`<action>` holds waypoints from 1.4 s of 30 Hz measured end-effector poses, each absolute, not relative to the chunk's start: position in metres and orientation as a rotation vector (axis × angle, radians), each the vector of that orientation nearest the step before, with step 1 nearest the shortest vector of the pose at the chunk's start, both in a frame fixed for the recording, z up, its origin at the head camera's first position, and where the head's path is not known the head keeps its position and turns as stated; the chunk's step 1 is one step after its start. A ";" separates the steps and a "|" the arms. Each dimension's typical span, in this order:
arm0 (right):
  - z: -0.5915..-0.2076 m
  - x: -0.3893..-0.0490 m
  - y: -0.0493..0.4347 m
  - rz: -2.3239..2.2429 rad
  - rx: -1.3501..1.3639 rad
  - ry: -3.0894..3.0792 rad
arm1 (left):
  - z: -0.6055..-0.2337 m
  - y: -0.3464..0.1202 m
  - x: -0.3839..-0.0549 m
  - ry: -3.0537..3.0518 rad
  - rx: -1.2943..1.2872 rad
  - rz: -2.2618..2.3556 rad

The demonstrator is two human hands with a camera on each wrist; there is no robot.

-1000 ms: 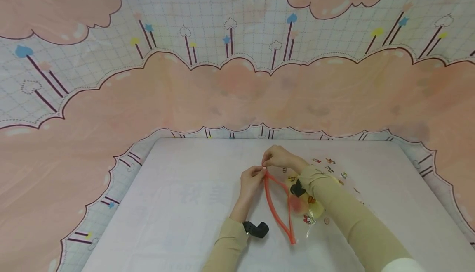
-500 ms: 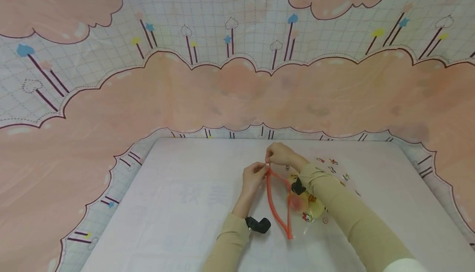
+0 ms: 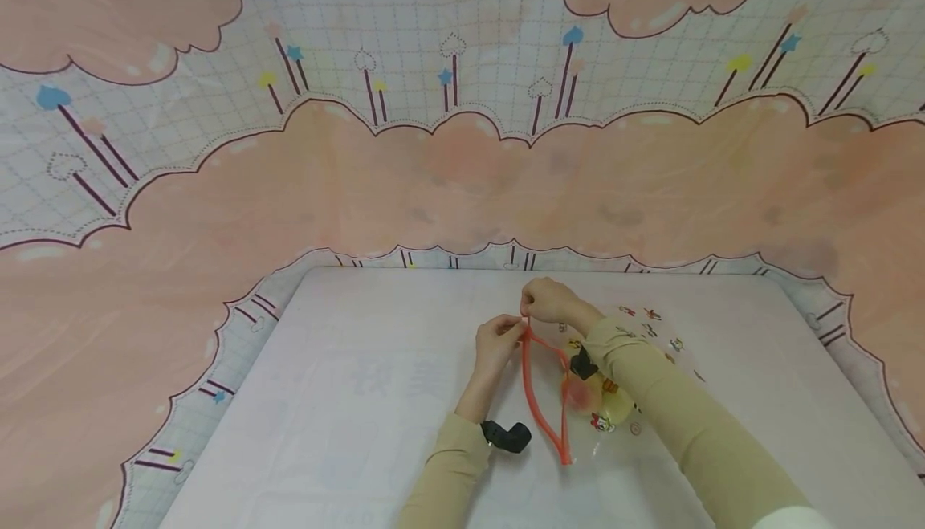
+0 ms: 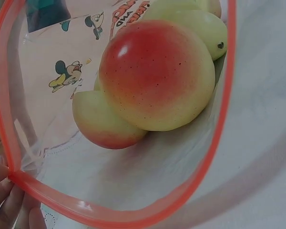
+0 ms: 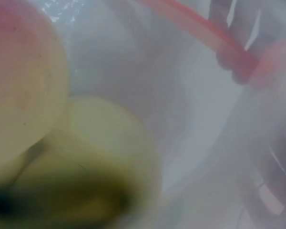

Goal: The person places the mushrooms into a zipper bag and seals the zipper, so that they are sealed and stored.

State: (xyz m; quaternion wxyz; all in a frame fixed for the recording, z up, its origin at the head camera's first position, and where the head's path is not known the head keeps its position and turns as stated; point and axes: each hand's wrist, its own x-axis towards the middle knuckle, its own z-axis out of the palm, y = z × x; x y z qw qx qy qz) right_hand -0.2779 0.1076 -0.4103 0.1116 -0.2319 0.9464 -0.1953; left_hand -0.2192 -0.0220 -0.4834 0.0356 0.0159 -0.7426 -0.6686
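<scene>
A clear zip bag (image 3: pixel 530 394) with an orange-red zip edge and cartoon mouse prints lies with its mouth spread apart in a loop. Peach-like fruits, one red and yellow fruit (image 4: pixel 157 76) in front of paler green ones, sit inside it. My left hand (image 3: pixel 495 344) pinches the far corner of the zip edge between thumb and fingers; its fingers (image 4: pixel 7 202) show there in the left wrist view. Just beyond, my right hand (image 3: pixel 551 302) pinches the short end of the strip. In the right wrist view a yellow fruit (image 5: pixel 93 148) shows hazily through the plastic.
A white table (image 3: pixel 347 417) carries the bag, with its back edge beyond the hands. Behind it hangs a cloth backdrop (image 3: pixel 462 184) with clouds and hearts. The right sleeve (image 3: pixel 672 408) covers part of the bag.
Both hands have shifted slightly right and away with the bag's corner. The right hand has drawn a little up from the left, and the near end of the bag's mouth has moved slightly away.
</scene>
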 end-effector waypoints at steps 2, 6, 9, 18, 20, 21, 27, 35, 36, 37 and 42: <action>-0.410 -0.278 0.108 -0.559 -0.671 2.790 | -0.483 -0.022 -0.219 -2.287 0.049 -2.047; -0.407 -0.276 0.107 -0.534 -0.664 2.812 | -0.483 -0.020 -0.220 -2.297 0.062 -2.050; -0.405 -0.274 0.107 -0.516 -0.665 2.831 | -0.484 -0.019 -0.221 -2.300 0.066 -2.049; -0.403 -0.274 0.111 -0.521 -0.655 2.867 | -0.487 -0.020 -0.216 -2.287 -0.057 -2.026; -0.403 -0.274 0.111 -0.521 -0.654 2.871 | -0.487 -0.021 -0.214 -2.289 -0.076 -2.019; -0.403 -0.274 0.111 -0.520 -0.649 2.872 | -0.487 -0.021 -0.213 -2.285 -0.091 -2.013; -0.403 -0.275 0.112 -0.518 -0.633 2.869 | -0.487 -0.019 -0.211 -2.337 0.017 -2.045; -0.403 -0.276 0.112 -0.496 -0.637 2.890 | -0.487 -0.019 -0.208 -2.338 -0.030 -2.051; -0.403 -0.276 0.112 -0.492 -0.632 2.891 | -0.488 -0.019 -0.207 -2.339 -0.033 -2.052; -0.403 -0.276 0.112 -0.489 -0.625 2.890 | -0.488 -0.019 -0.207 -2.338 -0.031 -2.055; -0.403 -0.275 0.111 -0.494 -0.608 2.880 | -0.489 -0.018 -0.205 -2.378 0.046 -2.071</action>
